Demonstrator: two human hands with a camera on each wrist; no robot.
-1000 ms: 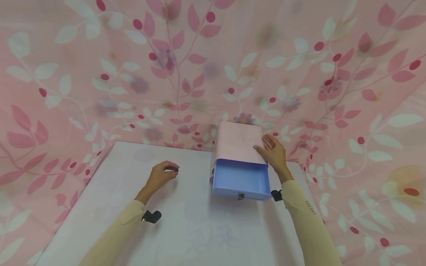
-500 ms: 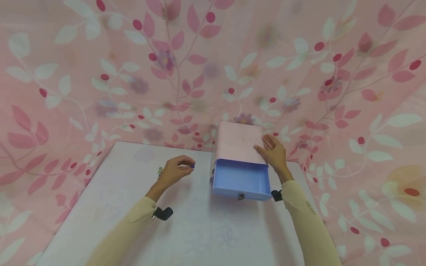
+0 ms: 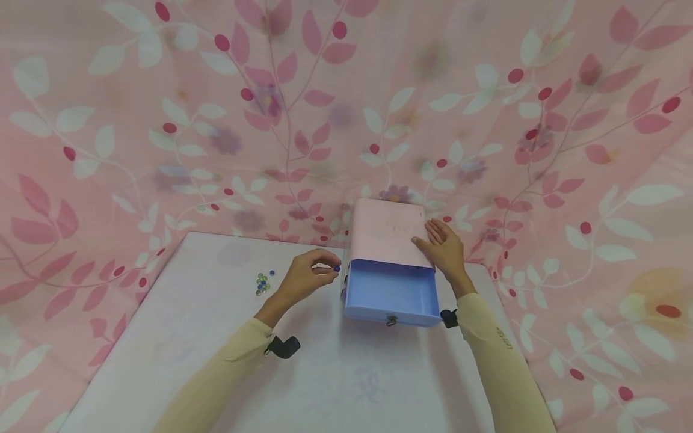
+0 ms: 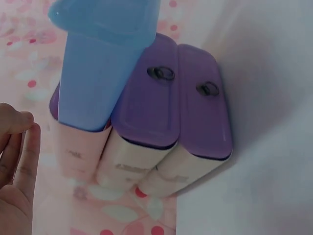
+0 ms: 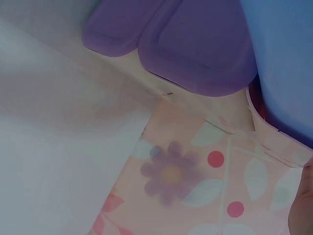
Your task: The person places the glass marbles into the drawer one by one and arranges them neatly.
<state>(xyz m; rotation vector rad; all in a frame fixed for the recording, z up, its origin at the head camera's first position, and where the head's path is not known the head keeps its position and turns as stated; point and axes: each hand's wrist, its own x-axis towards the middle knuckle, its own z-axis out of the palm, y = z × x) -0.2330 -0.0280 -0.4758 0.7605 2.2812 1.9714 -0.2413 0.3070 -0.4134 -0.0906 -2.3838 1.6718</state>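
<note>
My left hand (image 3: pixel 304 280) pinches a small dark blue marble (image 3: pixel 337 268) between thumb and fingertips, just left of a pale pink drawer unit (image 3: pixel 387 230). The unit's top drawer (image 3: pixel 391 288) is pulled out, showing a bare light blue inside and a ring pull (image 3: pixel 392 320) on its front. My right hand (image 3: pixel 447 249) rests along the unit's right side, with the thumb on its top. In the left wrist view, two purple drawer fronts (image 4: pixel 146 98) with ring pulls sit closed below the blue one; the left fingers (image 4: pixel 27 166) show at the edge.
A small cluster of green and blue marbles (image 3: pixel 262 285) lies on the white table (image 3: pixel 216 337), left of the left hand. One blue marble (image 3: pixel 272 273) sits slightly apart. A pink floral cloth (image 3: pixel 303 120) hangs behind the table's back edge.
My left hand has moved right with the blue marble, up to the drawer unit's left side, uncovering the marble cluster. The right hand stays in place.
</note>
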